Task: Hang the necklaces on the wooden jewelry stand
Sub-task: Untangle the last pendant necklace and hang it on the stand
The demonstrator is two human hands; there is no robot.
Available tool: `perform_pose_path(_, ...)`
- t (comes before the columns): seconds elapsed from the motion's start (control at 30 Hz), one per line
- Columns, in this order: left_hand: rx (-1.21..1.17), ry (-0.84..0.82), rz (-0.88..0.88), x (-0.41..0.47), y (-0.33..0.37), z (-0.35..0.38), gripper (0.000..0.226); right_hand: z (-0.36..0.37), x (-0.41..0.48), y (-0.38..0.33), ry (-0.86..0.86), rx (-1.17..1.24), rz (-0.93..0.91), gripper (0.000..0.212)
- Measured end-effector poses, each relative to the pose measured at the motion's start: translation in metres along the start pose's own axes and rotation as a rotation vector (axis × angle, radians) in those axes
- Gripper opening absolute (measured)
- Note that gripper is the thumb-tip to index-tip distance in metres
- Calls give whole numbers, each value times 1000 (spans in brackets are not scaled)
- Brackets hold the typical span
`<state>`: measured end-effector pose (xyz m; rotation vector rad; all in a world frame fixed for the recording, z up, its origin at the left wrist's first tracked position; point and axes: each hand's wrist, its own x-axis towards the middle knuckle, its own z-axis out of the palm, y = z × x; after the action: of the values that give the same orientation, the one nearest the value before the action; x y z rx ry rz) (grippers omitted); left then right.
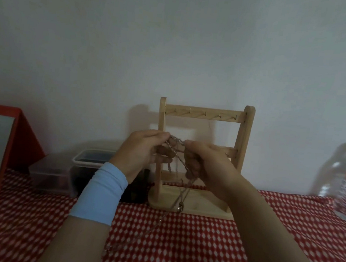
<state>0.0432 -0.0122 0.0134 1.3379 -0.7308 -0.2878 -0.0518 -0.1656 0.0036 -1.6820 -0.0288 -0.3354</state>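
Silvery chain necklace (pixel 176 152) hangs pinched between my left hand (pixel 143 149) and right hand (pixel 205 161), just in front of the wooden jewelry stand (pixel 244 137), its tail trailing onto the red tablecloth (pixel 199 239). The top hooks (pixel 203 113) look bare, so I judge nothing is hung yet.

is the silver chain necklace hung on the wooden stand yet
Not hung: the left hand and right hand pinch the silver chain necklace in front of the wooden jewelry stand, whose top hooks look bare.

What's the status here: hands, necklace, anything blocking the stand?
Left hand and right hand both pinch the necklace chain, held up before the wooden stand. Top hooks look bare. Nothing blocks the stand.
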Motion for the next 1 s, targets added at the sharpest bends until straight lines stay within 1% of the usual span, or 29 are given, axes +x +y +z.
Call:
perform_pose_path(0.07,-12,0,20,-1,2,-1,29,1,-2,-1,34,-47,17,36)
perform_pose_path(0.17,-110,-41,-27,-3,3,9,30,1,-2,-4,40,-55,23,26)
perform_pose_path(0.3,-278,-13,-51,0,1,15,33,-4,-3,-6,62,-158,12,20)
perform_pose_path(0.37,-387,-31,-70,0,2,13,32,-6,-4,-8,83,-209,9,21)
perform_pose_path(0.4,-405,-50,-77,0,1,12,32,-7,-4,-9,84,-223,5,23)
perform_pose_path(0.43,-385,-67,-78,-2,2,12,31,-7,-5,-11,77,-228,-1,24)
perform_pose_path(0.53,-229,-84,-64,-8,3,9,29,-5,-9,-13,56,-284,-28,22)
perform_pose_path(0.6,-184,-102,-49,-14,7,6,24,-4,-12,-10,40,-323,-24,21)
perform_pose_path(0.67,-137,-154,-62,-22,11,2,17,-5,-17,-6,-20,-325,17,21)
perform_pose_path(0.77,18,-279,-134,-38,12,1,13,-13,-29,4,-106,-340,110,20)
perform_pose_path(0.8,73,-289,-147,-41,11,2,12,-16,-31,8,-120,-325,143,20)
perform_pose_path(0.9,201,-178,-130,-47,2,8,10,-19,-40,20,-116,-290,199,20)
perform_pose_path(1.0,205,-67,-163,-50,-15,14,11,-20,-44,31,-50,-310,213,20)
